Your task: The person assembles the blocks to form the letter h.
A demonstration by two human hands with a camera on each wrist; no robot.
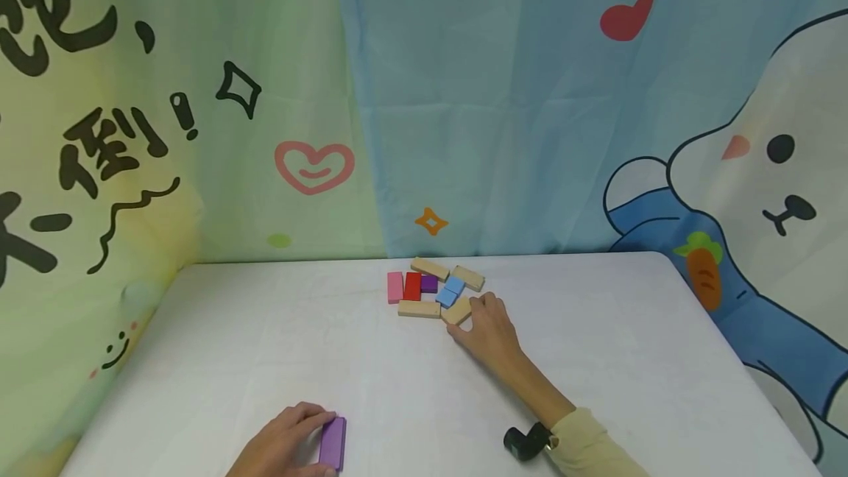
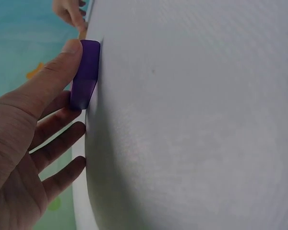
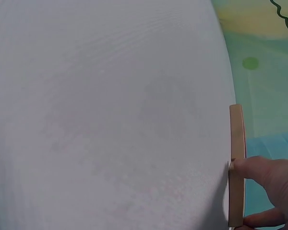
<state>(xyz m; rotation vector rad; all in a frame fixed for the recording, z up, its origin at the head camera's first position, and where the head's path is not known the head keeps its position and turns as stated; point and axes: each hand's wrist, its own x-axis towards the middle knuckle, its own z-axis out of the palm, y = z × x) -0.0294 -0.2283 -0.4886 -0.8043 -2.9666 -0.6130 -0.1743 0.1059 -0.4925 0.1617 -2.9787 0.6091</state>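
In the head view, my right hand (image 1: 492,333) pinches a plain wooden block (image 1: 456,311) between thumb and fingers, at the near right corner of a group of blocks. The right wrist view shows the thumb against this wooden block (image 3: 236,194), its end meeting another plain block (image 3: 237,132). My left hand (image 1: 285,444) grips a purple block (image 1: 333,444) by its ends near the table's front. In the left wrist view, thumb and fingertips hold the purple block (image 2: 85,74) at the tabletop; a line crosses it, and I cannot tell whether it is two pieces.
Inside the group lie a pink block (image 1: 394,288), a red block (image 1: 412,286), a purple block (image 1: 429,284) and blue blocks (image 1: 450,291). Plain blocks (image 1: 419,309) border them on the white table (image 1: 265,359). A printed curtain (image 1: 464,94) hangs behind the table's far edge.
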